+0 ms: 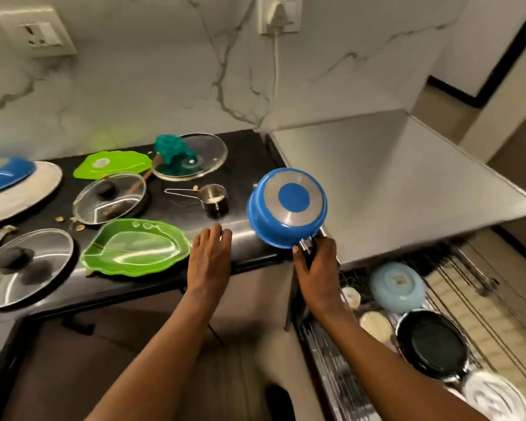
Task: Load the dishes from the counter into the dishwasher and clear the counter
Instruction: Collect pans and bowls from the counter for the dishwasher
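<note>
My right hand [318, 270] grips the handle of a blue saucepan [287, 208], held tilted with its bottom facing me over the counter's right end. My left hand [210, 256] rests with relaxed fingers on the front edge of the black counter [249, 165]. On the counter lie a green leaf-shaped dish [135, 247], a second green dish [113, 165], two glass lids [111, 198] [192, 156], a steel lid [23, 265] and a small steel measuring cup [214, 197]. The pulled-out dishwasher rack [325, 354] at lower right holds a light blue bowl [397, 287] and a black pan [433, 343].
A teal scrubber [172, 148] sits on the far glass lid. A blue lid on a white plate [22, 189] lies at far left. The dishwasher's steel top [392, 183] stands right of the counter. Crumbs dot the counter. A wall socket with a cable [276, 56] hangs behind.
</note>
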`<state>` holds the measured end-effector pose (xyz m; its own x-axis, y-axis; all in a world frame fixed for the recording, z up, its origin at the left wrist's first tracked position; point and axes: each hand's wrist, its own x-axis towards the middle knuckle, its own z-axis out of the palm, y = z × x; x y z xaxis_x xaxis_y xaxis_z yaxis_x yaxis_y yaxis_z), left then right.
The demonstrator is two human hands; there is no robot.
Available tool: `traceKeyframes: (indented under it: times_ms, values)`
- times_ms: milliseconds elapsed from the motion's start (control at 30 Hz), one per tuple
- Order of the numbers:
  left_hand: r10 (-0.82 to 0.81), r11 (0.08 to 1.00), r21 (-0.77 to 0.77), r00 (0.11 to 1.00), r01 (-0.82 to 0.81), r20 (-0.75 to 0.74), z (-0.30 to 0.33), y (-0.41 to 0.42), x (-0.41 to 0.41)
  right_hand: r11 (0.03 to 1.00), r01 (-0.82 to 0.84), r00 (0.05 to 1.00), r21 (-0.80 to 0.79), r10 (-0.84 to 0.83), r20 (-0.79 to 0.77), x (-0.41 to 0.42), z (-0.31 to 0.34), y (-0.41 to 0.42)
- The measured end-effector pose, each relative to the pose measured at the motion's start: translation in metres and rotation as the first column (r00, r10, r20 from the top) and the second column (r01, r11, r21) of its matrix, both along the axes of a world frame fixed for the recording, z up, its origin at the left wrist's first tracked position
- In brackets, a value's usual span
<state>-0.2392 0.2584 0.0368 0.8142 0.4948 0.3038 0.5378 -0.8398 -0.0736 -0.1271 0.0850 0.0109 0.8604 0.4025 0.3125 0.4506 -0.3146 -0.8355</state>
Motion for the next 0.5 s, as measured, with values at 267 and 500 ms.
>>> traceKeyframes:
  times_ms: [267, 500]
  values:
    - [-0.175, 0.977, -0.126, 0.984, 0.171, -0.025, -0.051, -0.124, -0.02, 0.995, 0.094, 0.995, -0.029, -0.095, -0.034, -0.076, -0.049, -0.169]
    - [-0.217, 0.914, -0.379, 0.963, 0.143, -0.16, -0.079, -0.21, -0.009, 0.964, 0.186, 0.972, -0.191, -0.208, -0.107, -0.092, -0.066, -0.293]
